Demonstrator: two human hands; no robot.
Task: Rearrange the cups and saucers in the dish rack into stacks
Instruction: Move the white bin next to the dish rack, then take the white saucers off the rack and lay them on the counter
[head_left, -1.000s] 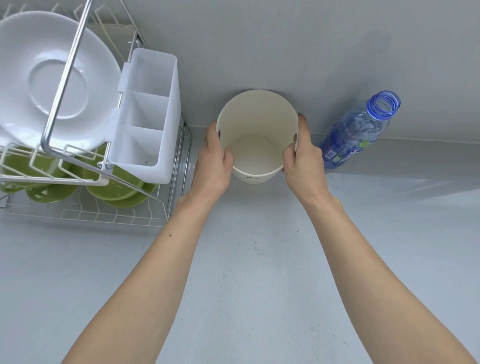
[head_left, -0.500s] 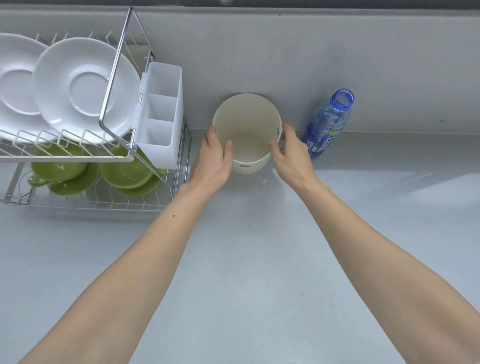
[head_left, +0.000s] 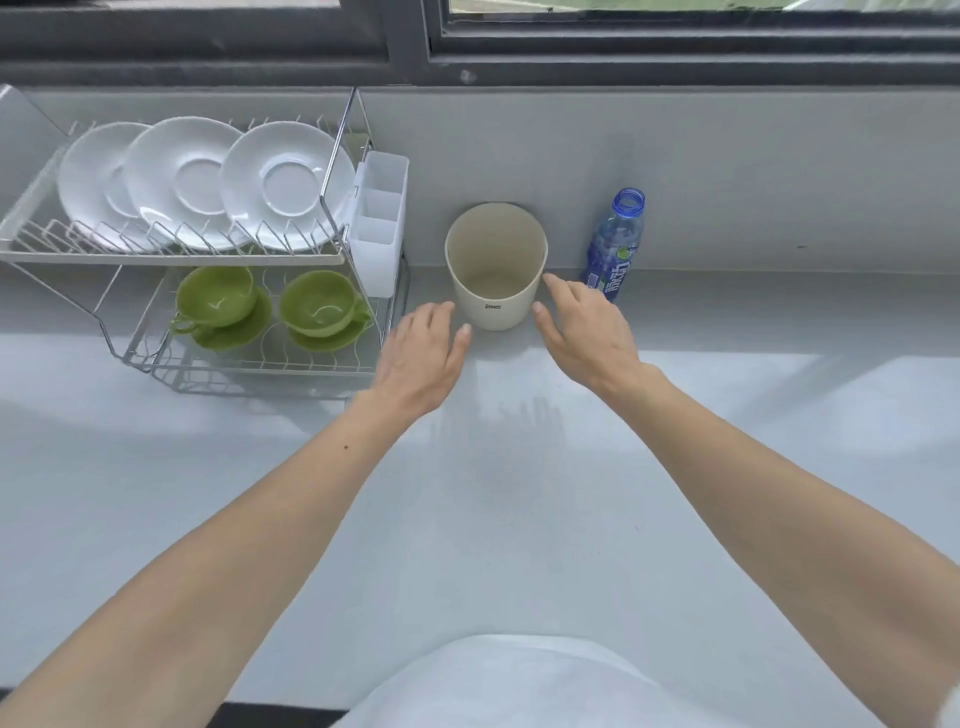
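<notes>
Green cups (head_left: 215, 299) on green saucers (head_left: 234, 332) in the rack's (head_left: 171, 255) lower tier, white saucers (head_left: 285, 182) upright above, my left hand (head_left: 423, 358) and right hand (head_left: 587, 327) slack-fingered and empty, flanking a cream tub (head_left: 496, 312) on the counter (head_left: 467, 519)

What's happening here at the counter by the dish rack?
A person stands at a counter with both hands open. The left hand and right hand flank a cream tub, and neither grips it. In the dish rack, three white saucers stand upright on the upper tier. Below, two green cups each sit on green saucers. Nothing from the rack is in hand.
</notes>
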